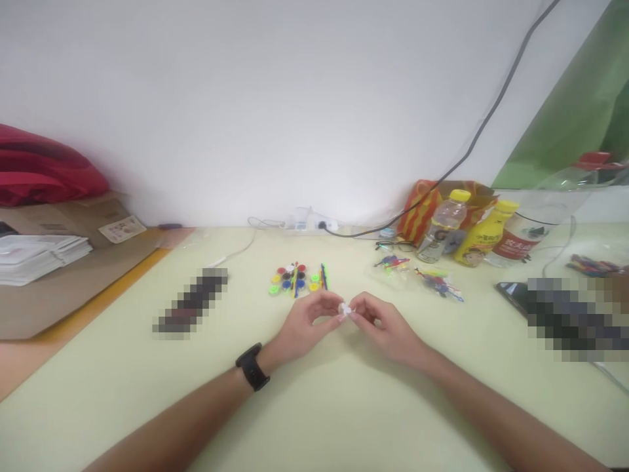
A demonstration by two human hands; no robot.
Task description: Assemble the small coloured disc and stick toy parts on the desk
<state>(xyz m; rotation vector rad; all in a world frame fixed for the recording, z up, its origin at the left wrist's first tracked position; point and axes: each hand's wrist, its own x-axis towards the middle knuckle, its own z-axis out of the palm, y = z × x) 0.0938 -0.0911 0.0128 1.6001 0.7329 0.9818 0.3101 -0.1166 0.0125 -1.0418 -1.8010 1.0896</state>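
Note:
My left hand (307, 324) and my right hand (381, 324) meet over the middle of the pale green table (319, 406). Both pinch a tiny white piece (346, 309) between their fingertips; what it is I cannot make out. A black watch (252, 367) sits on my left wrist. Just beyond the hands lies a cluster of small colourful round pieces and sticks (296, 279).
Small bags of colourful parts (422, 274) lie at the right. Behind them stand bottles with yellow caps (445, 226), an orange bag (422, 203) and a grey cable (472, 147). A cardboard box (63, 262) with white papers (34, 255) fills the left edge.

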